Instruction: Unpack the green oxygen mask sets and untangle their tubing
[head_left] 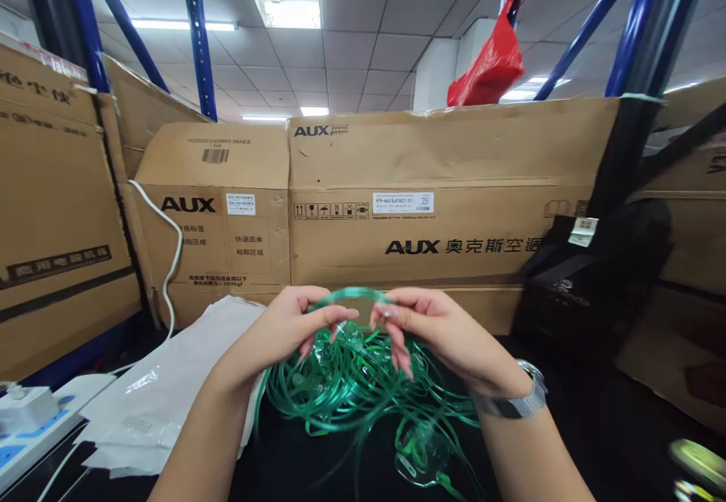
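A bent length of clear green tubing (357,292) runs in an arc between my two hands. My left hand (286,328) is closed on its left end, thumb and fingers pinched together. On the other side, my right hand (434,324) grips the arc between thumb and fingers. Just below and behind my hands lies a tangled heap of green tubing (345,400), with clear plastic pieces among the coils. A clear plastic mask with a green strap (420,460) lies at the heap's front right. My fingers partly hide the tubing.
White plastic bags (164,396) lie on the left of the black table, beside a power strip (34,419) with a white cable. Large cardboard boxes (454,162) stand behind. A black bag (578,290) rests at right, and a blurred yellow-green object (700,464) sits at lower right.
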`<control>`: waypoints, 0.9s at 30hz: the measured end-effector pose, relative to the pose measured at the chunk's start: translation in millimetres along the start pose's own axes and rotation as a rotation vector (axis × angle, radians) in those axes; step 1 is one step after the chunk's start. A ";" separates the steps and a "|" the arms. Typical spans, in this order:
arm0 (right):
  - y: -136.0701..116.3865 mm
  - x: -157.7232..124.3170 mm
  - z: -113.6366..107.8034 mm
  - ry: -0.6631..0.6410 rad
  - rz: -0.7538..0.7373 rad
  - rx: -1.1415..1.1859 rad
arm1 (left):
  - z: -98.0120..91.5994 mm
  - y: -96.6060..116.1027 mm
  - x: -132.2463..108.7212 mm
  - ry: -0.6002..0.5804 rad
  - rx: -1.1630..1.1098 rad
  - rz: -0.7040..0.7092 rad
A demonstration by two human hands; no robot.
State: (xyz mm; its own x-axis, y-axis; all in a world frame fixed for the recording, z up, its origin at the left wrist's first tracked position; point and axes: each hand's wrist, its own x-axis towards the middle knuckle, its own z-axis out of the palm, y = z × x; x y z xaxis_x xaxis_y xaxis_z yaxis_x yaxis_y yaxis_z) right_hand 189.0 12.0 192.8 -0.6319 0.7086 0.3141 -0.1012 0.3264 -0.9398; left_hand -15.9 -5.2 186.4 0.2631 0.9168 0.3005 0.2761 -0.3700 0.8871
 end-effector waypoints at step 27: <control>-2.2 1.3 17.3 0.012 -0.055 0.004 | -24.2 7.8 -1.3 0.228 -0.908 0.203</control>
State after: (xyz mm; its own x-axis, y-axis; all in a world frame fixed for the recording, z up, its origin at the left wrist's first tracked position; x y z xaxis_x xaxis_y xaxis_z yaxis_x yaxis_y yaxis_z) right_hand 175.1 1.4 193.0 -0.6159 0.6971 0.3672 -0.1388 0.3628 -0.9215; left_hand -36.4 -5.6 201.4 0.0143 0.8906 0.4547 -0.6027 -0.3552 0.7146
